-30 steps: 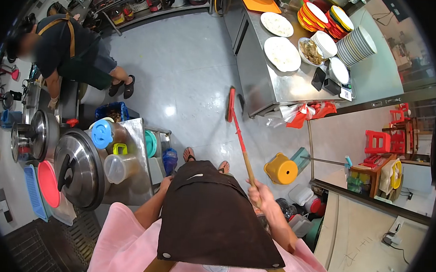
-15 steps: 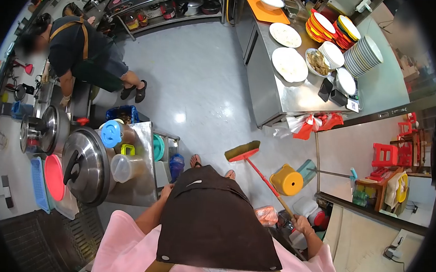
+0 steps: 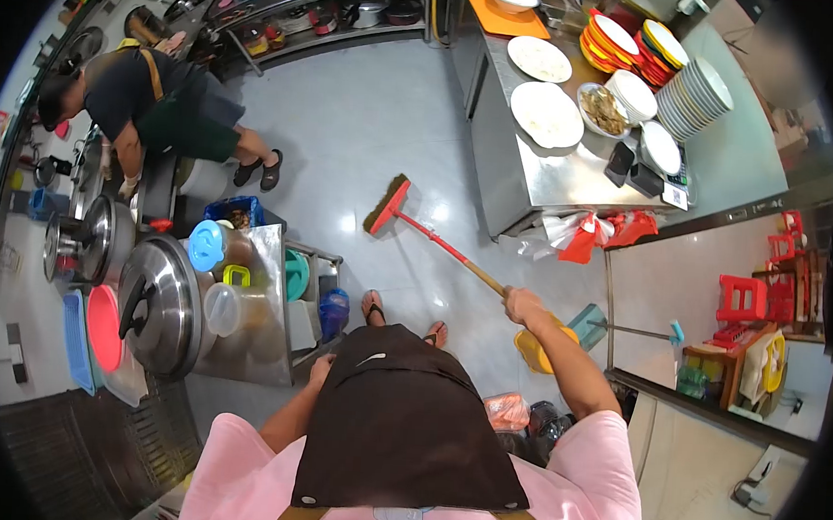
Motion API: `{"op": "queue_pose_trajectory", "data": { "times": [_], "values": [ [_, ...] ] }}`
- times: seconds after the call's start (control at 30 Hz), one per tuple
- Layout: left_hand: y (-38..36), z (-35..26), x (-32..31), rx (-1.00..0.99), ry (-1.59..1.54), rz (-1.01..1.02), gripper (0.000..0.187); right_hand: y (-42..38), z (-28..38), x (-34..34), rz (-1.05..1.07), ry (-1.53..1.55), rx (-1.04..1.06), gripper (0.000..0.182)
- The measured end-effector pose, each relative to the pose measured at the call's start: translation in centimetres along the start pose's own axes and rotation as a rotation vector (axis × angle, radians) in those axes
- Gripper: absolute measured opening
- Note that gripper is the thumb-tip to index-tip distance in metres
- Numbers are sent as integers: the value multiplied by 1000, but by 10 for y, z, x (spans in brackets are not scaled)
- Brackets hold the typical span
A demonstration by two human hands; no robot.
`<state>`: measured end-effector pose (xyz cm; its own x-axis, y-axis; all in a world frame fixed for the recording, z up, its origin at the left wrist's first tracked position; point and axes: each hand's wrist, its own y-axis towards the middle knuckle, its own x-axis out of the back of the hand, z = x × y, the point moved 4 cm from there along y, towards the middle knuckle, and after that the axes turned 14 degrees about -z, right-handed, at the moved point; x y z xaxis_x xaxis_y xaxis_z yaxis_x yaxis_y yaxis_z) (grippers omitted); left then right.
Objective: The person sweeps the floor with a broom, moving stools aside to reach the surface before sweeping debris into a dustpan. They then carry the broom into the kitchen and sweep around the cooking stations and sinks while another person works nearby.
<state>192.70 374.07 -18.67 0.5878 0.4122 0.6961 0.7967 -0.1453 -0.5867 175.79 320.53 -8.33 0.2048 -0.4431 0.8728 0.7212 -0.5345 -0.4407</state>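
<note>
My right hand (image 3: pixel 524 305) is closed round the wooden end of a broom handle (image 3: pixel 445 249), with the arm stretched forward. The red broom head with dark bristles (image 3: pixel 388 208) is on the grey floor, ahead of my feet. My left hand (image 3: pixel 321 368) hangs low beside the dark apron (image 3: pixel 394 419), near the corner of the steel table; its fingers are mostly hidden, so what it touches does not show.
A steel table with a large lidded pot (image 3: pixel 165 303) stands at left. Another person (image 3: pixel 152 95) bends over the far-left counter. A steel counter (image 3: pixel 571 179) with plates is at right. A yellow stool (image 3: pixel 534 351) and a dustpan (image 3: pixel 587 325) lie right of my feet.
My right hand has moved forward and left with the broom, and the broom head has swung up and left across the floor. The other person's head has shifted slightly.
</note>
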Motion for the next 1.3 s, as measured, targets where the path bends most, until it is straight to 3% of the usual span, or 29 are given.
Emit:
{"op": "queue_pose_trajectory", "data": {
  "times": [0.1,0.17,0.23,0.43,0.53,0.67,0.87,0.93,1.03,1.3],
  "values": [
    [-19,5,-7,74,-53,-20,51,-28,-18,30,-6,91,42,28],
    [-29,11,-8,131,-89,-32,48,-42,-33,37,1,72,179,27],
    [-43,9,-6,164,-85,-79,45,-57,-34,49,61,46,175,27],
    [-61,1,-10,349,-280,-68,46,-39,11,-1,197,-22,25,27],
    [-63,-3,-9,392,-326,-16,46,-29,29,-2,53,112,51,29],
    [-22,19,-23,263,-210,-11,46,-33,42,38,109,58,70,31],
    [28,-11,-23,222,-99,-5,43,-13,34,55,154,-15,169,28],
    [48,-32,-22,238,-141,-14,39,12,34,11,301,185,-75,32],
    [100,-50,-34,189,-201,-14,33,0,69,49,413,289,-290,35],
    [146,-77,-25,174,-280,-69,30,-10,94,137,325,574,-530,34]
  ]
}}
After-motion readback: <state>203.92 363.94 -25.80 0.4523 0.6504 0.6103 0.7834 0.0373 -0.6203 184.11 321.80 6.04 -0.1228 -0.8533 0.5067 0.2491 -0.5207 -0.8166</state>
